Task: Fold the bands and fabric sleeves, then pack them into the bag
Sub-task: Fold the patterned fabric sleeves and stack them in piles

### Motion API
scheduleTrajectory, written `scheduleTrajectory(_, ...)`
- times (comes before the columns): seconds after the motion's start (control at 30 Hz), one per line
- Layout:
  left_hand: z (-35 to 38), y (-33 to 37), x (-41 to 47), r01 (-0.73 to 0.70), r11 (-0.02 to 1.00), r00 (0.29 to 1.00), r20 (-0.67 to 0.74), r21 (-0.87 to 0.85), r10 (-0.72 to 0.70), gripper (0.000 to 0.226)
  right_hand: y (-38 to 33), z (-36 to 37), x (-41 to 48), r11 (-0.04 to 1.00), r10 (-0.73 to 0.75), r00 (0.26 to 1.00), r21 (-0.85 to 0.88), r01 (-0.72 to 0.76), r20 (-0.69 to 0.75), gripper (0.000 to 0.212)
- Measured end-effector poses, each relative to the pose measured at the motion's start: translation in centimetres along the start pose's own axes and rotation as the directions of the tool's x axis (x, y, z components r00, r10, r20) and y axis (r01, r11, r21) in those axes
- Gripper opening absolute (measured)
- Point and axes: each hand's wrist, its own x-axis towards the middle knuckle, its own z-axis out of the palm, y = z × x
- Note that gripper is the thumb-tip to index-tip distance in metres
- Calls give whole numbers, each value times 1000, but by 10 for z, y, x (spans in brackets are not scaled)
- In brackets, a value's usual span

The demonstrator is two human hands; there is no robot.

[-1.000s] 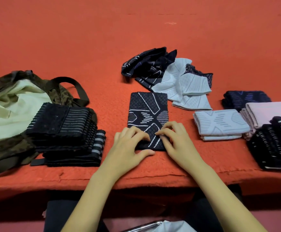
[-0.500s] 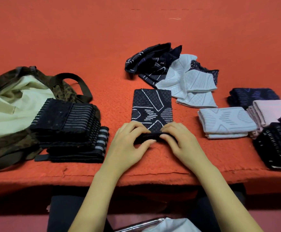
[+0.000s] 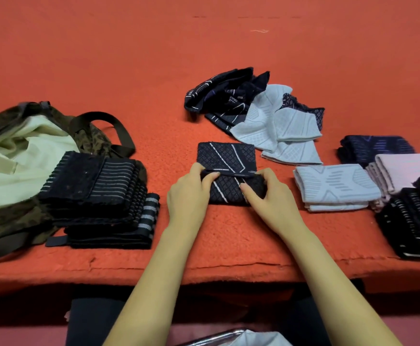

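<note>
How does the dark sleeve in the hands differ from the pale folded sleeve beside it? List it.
The dark sleeve is navy with white lines; the pale sleeve is light grey with darker marks. The dark sleeve is half folded; the pale sleeve lies fully folded. The left hand and right hand grip the dark sleeve; no hand touches the pale sleeve. Both lie on the red cloth.
</note>
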Motion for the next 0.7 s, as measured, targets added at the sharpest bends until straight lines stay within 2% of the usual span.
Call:
scheduleTrajectory(0.07,4,-2,-3,38,999,997,-60,-31,-40,34,0,1,0,995,18,1000,98,-19,14,31)
scheduleTrajectory(0.13,6,-4,-3,28,992,995,-89,-127,-40,32,2,1,-1,993,-31,1000,116,30,6,37)
scheduleTrajectory(0.23,2,-8,-6,-76,920,997,-30,-385,70,39,5,4,0,993,-106,994,58,106,-10,33)
scheduleTrajectory(0.27,2,-10,-8,-123,900,991,-10,-418,130,42,6,6,2,990,-136,991,23,136,-10,27)
scheduleTrajectory(0.33,6,-17,-10,-216,901,972,2,-376,234,40,9,9,5,982,-179,984,-52,179,-2,20)
scheduleTrajectory(0.37,8,-19,-10,-238,910,968,-7,-339,251,37,11,11,6,980,-181,983,-83,180,1,23)
scheduleTrajectory(0.5,10,-20,-7,-185,930,982,-39,-317,182,30,14,14,7,974,-180,984,-144,177,-6,39)
scheduleTrajectory(0.6,6,-16,-7,-173,934,984,-10,-312,179,35,14,14,7,969,-186,983,-169,181,-12,47)
scheduleTrajectory(0.7,6,-14,-9,-176,950,977,71,-256,200,50,12,12,5,974,-159,987,-164,156,-2,55)
